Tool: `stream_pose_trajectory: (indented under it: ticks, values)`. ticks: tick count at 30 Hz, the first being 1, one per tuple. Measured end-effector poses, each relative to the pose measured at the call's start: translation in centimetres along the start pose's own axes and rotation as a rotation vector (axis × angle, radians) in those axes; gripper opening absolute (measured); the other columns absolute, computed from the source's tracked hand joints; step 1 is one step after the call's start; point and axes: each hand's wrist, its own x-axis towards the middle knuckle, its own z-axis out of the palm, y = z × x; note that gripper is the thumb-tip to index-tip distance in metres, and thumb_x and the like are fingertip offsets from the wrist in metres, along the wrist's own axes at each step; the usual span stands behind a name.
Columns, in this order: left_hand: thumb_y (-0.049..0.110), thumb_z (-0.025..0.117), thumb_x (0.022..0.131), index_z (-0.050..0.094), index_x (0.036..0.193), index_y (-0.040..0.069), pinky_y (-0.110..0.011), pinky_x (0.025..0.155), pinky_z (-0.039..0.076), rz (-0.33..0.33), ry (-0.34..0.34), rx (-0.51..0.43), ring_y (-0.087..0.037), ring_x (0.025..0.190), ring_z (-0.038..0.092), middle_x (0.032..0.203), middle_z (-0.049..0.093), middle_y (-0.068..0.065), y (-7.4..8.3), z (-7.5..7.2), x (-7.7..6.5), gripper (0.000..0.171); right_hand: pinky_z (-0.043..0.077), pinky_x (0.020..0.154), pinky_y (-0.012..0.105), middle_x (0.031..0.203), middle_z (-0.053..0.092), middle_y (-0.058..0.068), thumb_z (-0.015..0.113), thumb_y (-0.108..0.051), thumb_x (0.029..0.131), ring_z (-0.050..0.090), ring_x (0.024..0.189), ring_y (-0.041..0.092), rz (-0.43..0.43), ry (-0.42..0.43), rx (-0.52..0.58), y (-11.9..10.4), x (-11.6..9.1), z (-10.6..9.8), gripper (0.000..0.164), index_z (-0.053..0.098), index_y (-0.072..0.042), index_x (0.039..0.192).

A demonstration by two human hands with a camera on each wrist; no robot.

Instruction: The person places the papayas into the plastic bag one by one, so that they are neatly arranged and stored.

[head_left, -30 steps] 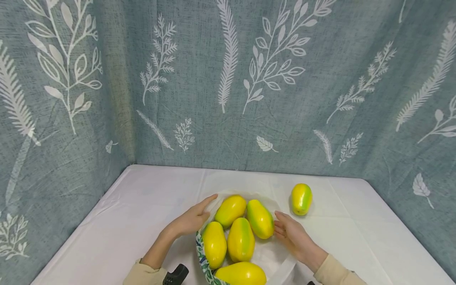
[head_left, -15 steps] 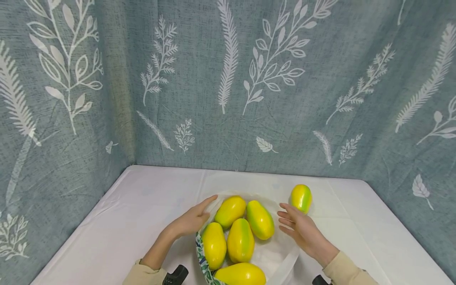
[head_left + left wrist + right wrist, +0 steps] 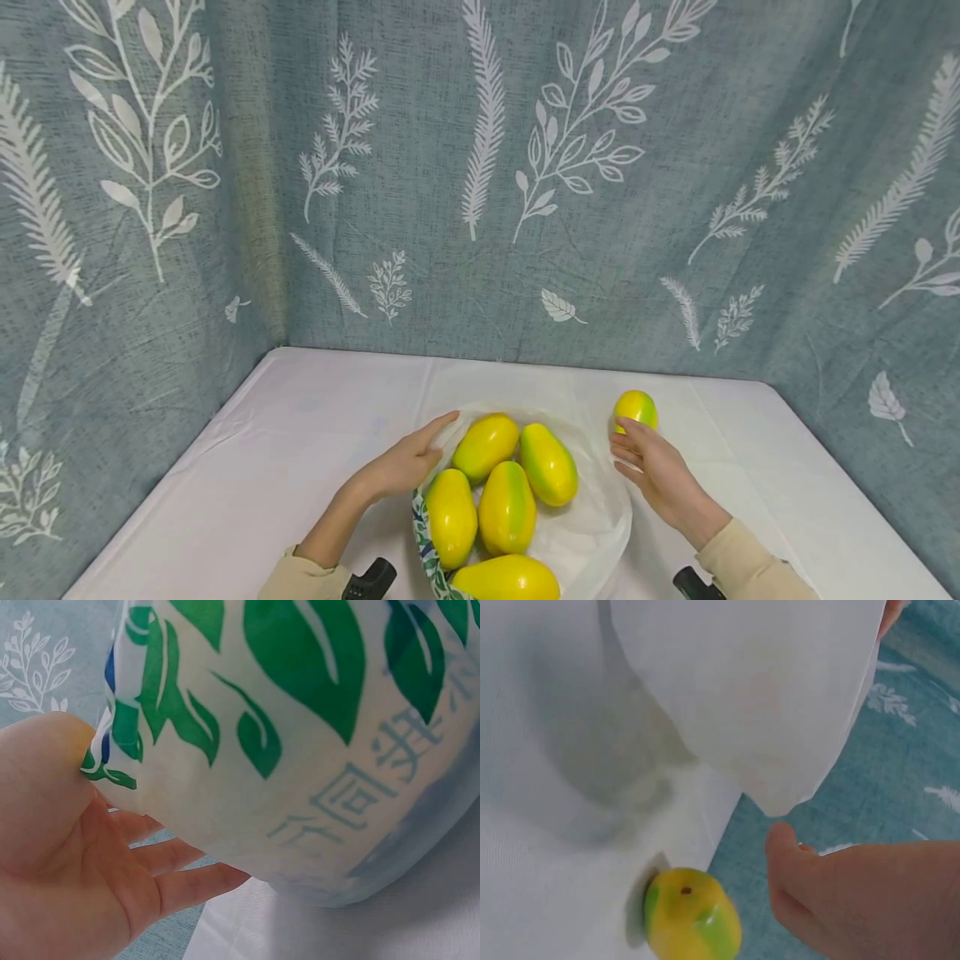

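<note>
A white plastic bag (image 3: 611,533) printed with green leaves stands with its mouth spread, several yellow-green papayas (image 3: 507,507) inside it. At the bag's left rim, my left hand (image 3: 401,462) holds the edge; in the left wrist view the leaf-printed side (image 3: 300,712) runs between thumb and fingers. My right hand (image 3: 660,479) is off the bag's right side, its fingers loosely extended and nothing held. Just beyond its fingertips a single papaya (image 3: 637,406) lies on the table, partly covered by the hand in the head view. The right wrist view shows that papaya (image 3: 694,919) beside the thumb.
A white cloth (image 3: 330,400) covers the table. Blue-grey curtains (image 3: 435,208) with white leaf prints hang behind it and at both sides. The bag casts a shadow (image 3: 592,735) on the cloth in the right wrist view.
My right hand has left the bag's right side and moved right and away from me, to the lone papaya. The left hand stays at the rim.
</note>
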Motion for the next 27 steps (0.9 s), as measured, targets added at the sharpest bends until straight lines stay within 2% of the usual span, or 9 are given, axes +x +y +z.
stream_pose_trajectory:
  ticks: [8,18,27]
  values:
    - [0.0,0.036,0.097,0.025,0.15,0.001,-0.058,0.109,0.018,-0.009,0.006,-0.005,-0.04,0.138,0.022,0.151,0.027,-0.022,0.1,0.0,0.0,0.053,0.021,0.111,0.049,0.144,0.021,0.03,0.033,-0.033,0.104,0.025,0.133,0.042,-0.013,0.08,-0.046,-0.1,0.7,-1.5,0.064,0.011,0.009,0.147]
    - [-0.001,0.036,0.097,0.024,0.15,0.0,-0.057,0.109,0.016,0.005,-0.004,-0.007,-0.04,0.138,0.02,0.151,0.026,-0.023,0.0,0.0,0.0,0.054,0.024,0.11,0.048,0.147,0.016,0.032,0.031,-0.034,0.104,0.02,0.135,0.044,0.032,0.198,-0.117,-0.1,2.5,-4.7,0.065,0.007,0.005,0.15]
    - [-0.001,0.036,0.097,0.025,0.15,0.001,-0.057,0.11,0.016,-0.004,-0.003,-0.005,-0.039,0.139,0.02,0.152,0.025,-0.022,0.1,0.0,-0.1,0.053,0.026,0.11,0.046,0.148,0.013,0.031,0.031,-0.034,0.103,0.021,0.133,0.042,0.077,0.276,-0.094,1.2,4.0,-7.2,0.066,0.006,0.005,0.15]
